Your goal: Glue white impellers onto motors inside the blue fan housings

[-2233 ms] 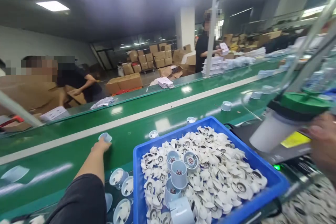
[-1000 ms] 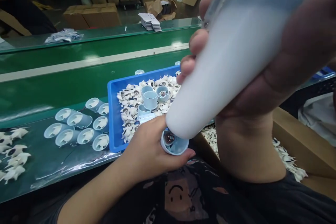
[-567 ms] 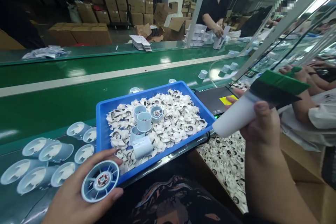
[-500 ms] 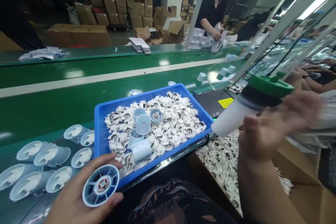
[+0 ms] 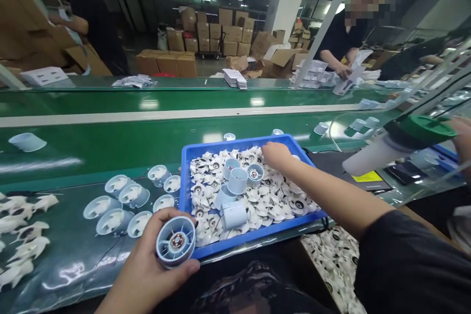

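Note:
My left hand (image 5: 152, 255) grips a light-blue cylindrical fan housing (image 5: 160, 240), its open end towards me, with spokes and a copper-coloured motor coil (image 5: 177, 241) inside. Over the far right part of a blue tray (image 5: 253, 233), my right hand (image 5: 276, 156) reaches down among white fan impellers (image 5: 268, 196). Its fingers look curled, with the tips hidden, so what they pinch does not show. Several more housings lie on the impellers, including an upright one (image 5: 237, 181) and one on its side (image 5: 234, 215).
Left of the tray, light-blue housings with white blades (image 5: 115, 221) lie on the bench. Loose impellers (image 5: 22, 240) are at far left. A tilted white container with a green lid (image 5: 375, 152) juts in from the right. Behind runs a green conveyor (image 5: 110, 142); people work beyond it.
My right hand has gone from beside the green-lidded container into the tray. The view has turned left, so the scene sits further right. My left hand still holds the fan housing.

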`<state>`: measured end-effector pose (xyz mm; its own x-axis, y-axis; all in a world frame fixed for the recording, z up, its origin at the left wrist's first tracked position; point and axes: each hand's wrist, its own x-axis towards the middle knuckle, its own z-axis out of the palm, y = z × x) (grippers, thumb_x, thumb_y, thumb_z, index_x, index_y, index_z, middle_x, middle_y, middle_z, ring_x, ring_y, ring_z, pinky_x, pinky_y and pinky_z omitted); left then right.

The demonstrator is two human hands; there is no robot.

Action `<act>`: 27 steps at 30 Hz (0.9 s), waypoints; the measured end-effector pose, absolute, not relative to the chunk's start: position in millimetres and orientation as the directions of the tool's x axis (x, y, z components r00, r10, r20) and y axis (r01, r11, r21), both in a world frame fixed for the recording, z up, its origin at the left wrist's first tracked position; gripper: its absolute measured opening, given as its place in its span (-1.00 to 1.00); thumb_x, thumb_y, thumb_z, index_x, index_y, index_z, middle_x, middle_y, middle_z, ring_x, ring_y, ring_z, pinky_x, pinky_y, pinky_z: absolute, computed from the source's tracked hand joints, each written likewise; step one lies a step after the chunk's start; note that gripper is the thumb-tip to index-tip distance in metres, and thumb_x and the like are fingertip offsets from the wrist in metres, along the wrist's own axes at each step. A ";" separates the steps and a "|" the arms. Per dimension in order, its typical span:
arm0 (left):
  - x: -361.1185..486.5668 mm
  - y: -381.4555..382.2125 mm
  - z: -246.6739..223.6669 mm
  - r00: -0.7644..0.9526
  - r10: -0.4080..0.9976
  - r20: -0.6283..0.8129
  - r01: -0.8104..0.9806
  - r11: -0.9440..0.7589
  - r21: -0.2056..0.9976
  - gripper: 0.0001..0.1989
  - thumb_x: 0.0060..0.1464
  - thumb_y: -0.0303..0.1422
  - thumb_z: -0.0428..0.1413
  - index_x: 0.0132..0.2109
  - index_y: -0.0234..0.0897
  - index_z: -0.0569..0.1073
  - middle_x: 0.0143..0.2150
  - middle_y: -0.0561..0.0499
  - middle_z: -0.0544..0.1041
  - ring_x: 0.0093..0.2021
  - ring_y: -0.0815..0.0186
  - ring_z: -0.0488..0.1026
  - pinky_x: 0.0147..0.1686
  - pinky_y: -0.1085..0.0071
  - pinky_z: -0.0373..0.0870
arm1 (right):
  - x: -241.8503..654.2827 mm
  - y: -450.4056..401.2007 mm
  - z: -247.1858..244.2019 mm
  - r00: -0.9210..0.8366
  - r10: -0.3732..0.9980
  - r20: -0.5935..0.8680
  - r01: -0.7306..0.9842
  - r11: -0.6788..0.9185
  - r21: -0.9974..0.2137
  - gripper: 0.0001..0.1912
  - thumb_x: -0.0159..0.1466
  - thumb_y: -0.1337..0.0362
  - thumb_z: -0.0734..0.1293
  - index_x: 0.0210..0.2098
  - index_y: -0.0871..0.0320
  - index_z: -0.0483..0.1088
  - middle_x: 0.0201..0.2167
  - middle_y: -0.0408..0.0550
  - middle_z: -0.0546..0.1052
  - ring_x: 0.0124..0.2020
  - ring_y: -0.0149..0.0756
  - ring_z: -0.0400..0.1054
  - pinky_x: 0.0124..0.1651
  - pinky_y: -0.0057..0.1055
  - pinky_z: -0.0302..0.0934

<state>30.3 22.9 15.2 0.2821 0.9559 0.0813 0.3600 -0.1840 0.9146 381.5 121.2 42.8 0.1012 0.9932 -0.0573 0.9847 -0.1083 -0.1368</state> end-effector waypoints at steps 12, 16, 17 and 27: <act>61.6 42.8 28.2 0.524 0.787 0.324 0.429 -0.573 0.698 -0.46 -0.09 -0.11 0.33 0.05 -0.11 0.45 -0.10 0.00 0.62 -0.18 0.13 0.59 -0.14 0.26 0.54 | 280.0 9.6 57.1 -0.282 0.957 -0.062 0.144 -0.021 -0.989 -0.56 0.25 -0.09 0.24 -0.13 0.16 0.36 -0.33 -0.03 0.50 -0.35 -0.35 0.44 -0.23 -0.33 0.41; 74.5 40.8 39.6 0.596 0.693 0.406 0.421 -0.700 0.577 -0.73 0.07 -0.30 0.23 -0.08 -0.20 0.44 -0.16 0.01 0.61 -0.19 0.20 0.56 -0.19 0.33 0.51 | 265.0 0.5 67.6 -0.290 0.937 0.197 0.440 0.313 -0.841 -0.83 0.26 0.31 0.38 -0.14 0.12 0.49 -0.24 -0.05 0.47 -0.23 -0.33 0.38 -0.09 -0.31 0.33; 75.3 39.7 39.9 0.598 0.669 0.442 0.425 -0.732 0.533 -0.79 0.10 -0.34 0.18 -0.10 -0.22 0.42 -0.18 -0.01 0.61 -0.19 0.20 0.56 -0.18 0.33 0.50 | 262.8 1.3 70.6 -0.317 0.914 0.253 0.534 0.392 -0.749 -0.84 0.25 0.37 0.39 -0.15 0.12 0.51 -0.24 -0.05 0.45 -0.22 -0.33 0.37 -0.08 -0.31 0.32; 75.1 25.0 34.5 0.533 0.660 0.529 0.519 -0.749 0.412 -0.77 0.12 -0.37 0.11 -0.05 -0.24 0.37 -0.16 -0.05 0.61 -0.16 0.18 0.57 -0.10 0.29 0.49 | 255.9 12.2 61.1 -0.316 0.907 0.280 0.520 0.412 -0.749 -0.80 0.12 0.34 0.55 -0.25 0.09 0.59 -0.25 -0.10 0.38 -0.24 -0.36 0.36 -0.13 -0.35 0.31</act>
